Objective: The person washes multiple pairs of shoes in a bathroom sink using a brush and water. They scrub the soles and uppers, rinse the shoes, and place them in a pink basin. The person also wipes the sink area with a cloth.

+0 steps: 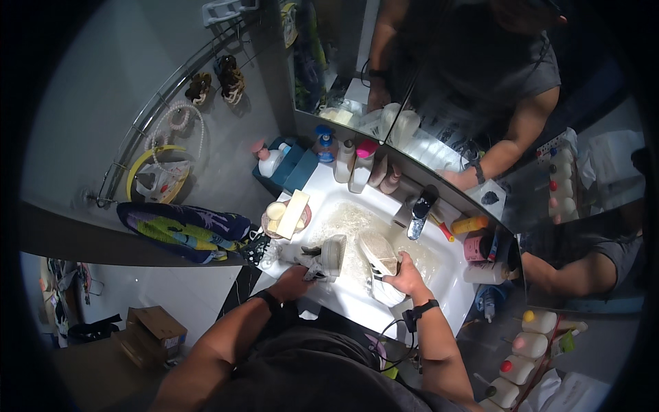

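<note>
My left hand (291,283) is closed on a white-and-grey shoe (333,257) over the left part of the sink, its pale sole facing right. A second white shoe (377,255) is gripped in my right hand (409,277), tilted over the middle of the basin with its ribbed sole partly showing. Cloudy, foamy water (347,220) fills the white sink (449,302) beneath both. The shoes are close together with a narrow gap between them. My palms and some fingers are hidden.
A chrome faucet (417,221) stands at the far rim. Bottles, including one with a pink cap (362,172), line the back ledge. Soap bars (294,214) lie at the left. A patterned towel (182,230) hangs left, and a mirror (473,75) rises behind.
</note>
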### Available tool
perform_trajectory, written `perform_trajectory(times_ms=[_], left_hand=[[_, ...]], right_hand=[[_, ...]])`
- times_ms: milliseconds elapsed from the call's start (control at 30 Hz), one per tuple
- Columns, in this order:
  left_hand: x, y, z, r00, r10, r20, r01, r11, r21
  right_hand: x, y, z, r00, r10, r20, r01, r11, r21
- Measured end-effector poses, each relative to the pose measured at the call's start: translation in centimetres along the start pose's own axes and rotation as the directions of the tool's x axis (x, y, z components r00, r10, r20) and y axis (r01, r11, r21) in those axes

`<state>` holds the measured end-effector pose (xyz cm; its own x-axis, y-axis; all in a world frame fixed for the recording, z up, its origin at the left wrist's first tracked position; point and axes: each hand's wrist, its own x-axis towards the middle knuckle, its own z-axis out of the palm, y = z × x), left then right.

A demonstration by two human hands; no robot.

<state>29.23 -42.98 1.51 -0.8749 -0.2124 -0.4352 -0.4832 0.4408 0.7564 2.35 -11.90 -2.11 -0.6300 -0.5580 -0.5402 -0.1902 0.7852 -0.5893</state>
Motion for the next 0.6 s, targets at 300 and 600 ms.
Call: perform_trajectory(times_ms=[300,600], left_hand=[[0.1,-1.9,1.4,0.999,0.018,-0.047,-0.024,0.99,-0.141],[0.0,-1.2,1.5,0.989,0.137,-0.058,-0.148,0.948,-0.281]], right_hand=[[2.2,-5.8,4.0,0.97,0.242,0.021,-0.19,0.809,-0.556],[5.5,-1.9,8.9,0.988,0.136,-0.074,-0.153,0.78,-0.607]])
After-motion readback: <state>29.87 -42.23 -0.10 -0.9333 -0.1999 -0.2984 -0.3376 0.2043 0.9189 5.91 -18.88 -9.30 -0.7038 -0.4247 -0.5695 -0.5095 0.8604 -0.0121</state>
